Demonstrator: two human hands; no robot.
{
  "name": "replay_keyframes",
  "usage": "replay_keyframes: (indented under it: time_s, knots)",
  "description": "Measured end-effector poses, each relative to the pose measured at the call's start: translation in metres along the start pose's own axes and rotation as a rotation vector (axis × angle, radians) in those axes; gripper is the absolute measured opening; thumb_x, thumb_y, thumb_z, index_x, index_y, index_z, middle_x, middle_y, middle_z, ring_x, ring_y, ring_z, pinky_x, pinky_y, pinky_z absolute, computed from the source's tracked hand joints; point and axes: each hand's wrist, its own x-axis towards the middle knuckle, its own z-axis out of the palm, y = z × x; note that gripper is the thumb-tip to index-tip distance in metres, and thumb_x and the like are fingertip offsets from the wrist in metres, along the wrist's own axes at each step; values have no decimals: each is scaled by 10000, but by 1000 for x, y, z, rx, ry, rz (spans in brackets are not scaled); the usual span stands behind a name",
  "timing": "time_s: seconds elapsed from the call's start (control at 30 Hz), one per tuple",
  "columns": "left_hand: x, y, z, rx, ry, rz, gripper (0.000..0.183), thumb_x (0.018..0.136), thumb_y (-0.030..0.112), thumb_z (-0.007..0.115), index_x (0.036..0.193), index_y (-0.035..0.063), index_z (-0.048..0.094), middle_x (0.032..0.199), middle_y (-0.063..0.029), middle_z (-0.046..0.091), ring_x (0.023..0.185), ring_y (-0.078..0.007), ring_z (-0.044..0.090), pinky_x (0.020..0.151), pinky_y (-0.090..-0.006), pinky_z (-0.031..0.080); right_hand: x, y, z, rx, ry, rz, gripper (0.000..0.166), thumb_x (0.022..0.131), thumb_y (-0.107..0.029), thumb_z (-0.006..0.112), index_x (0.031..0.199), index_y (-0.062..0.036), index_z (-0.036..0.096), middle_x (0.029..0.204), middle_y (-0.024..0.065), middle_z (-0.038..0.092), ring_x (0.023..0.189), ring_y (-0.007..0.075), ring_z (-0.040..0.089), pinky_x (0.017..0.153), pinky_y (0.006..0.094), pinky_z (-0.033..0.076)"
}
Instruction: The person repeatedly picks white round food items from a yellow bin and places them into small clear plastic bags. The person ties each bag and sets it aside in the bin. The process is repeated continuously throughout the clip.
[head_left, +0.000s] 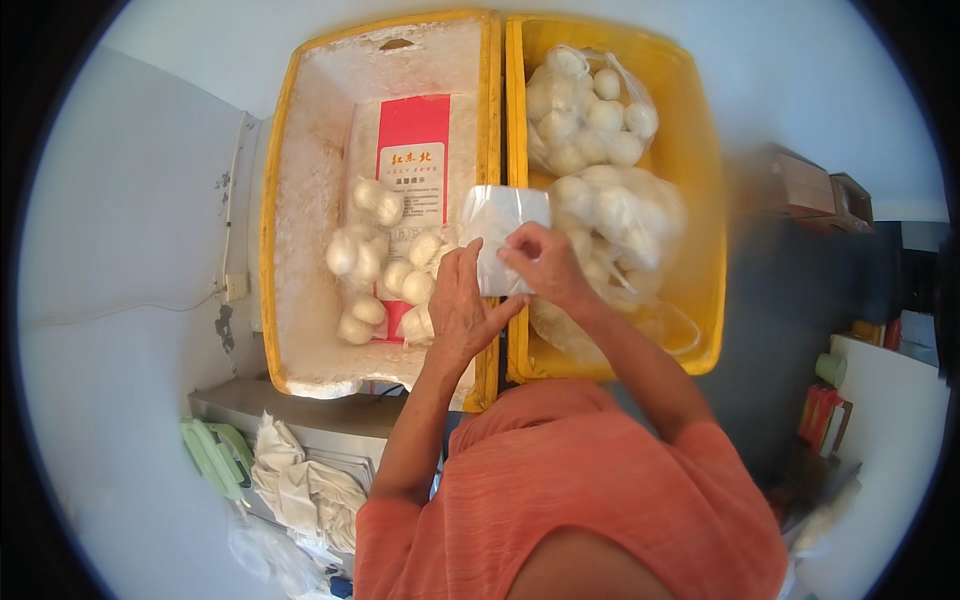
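Observation:
Between two crates lies a flat stack of clear plastic bags (504, 225). My left hand (469, 300) rests at its left lower edge, fingers spread and thumb beneath the near edge. My right hand (551, 262) is over the stack, thumb and forefinger pinching at its surface; whether a bag is between them I cannot tell. In the foam-lined crate (315, 150) at left are several small bags of round white balls, possibly buns (356, 251). Large clear bags of similar white balls (592, 112) fill part of the yellow plastic crate (701, 225) at right.
A printed red and white sheet (412, 142) lies on the left crate's floor. Below left are a metal surface (300, 405), a crumpled cloth (307, 480) and a green plastic object (217, 454). Cardboard boxes (802, 184) stand at the right. A wall socket (236, 286) is at the left.

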Motion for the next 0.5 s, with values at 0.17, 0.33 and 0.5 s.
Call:
replay_keyframes:
  time_s: [0.17,0.33,0.5]
  knots:
    - [9,-70,-8,-391,30,-358,310,808,85,643,1093,18,541,945,-72,609,793,-191,586,632,-313,466,6,-11,28,-1,121,-346,218,799,-18,585,1012,18,549,1028,123,599,949,204,587,823,309,474]
    - [22,-70,-82,-1200,467,-467,224,850,27,578,1069,4,541,1006,-102,610,869,-190,607,696,-297,515,23,35,65,-734,29,-737,140,729,-50,545,862,-9,559,938,132,573,1058,268,502,905,352,400]
    - [6,-47,-156,-1572,639,-446,241,868,46,566,1096,-6,505,990,-114,606,858,-194,599,703,-295,513,22,-1,68,-391,13,-516,58,748,-37,569,802,-23,584,856,129,597,907,287,566,835,370,440]
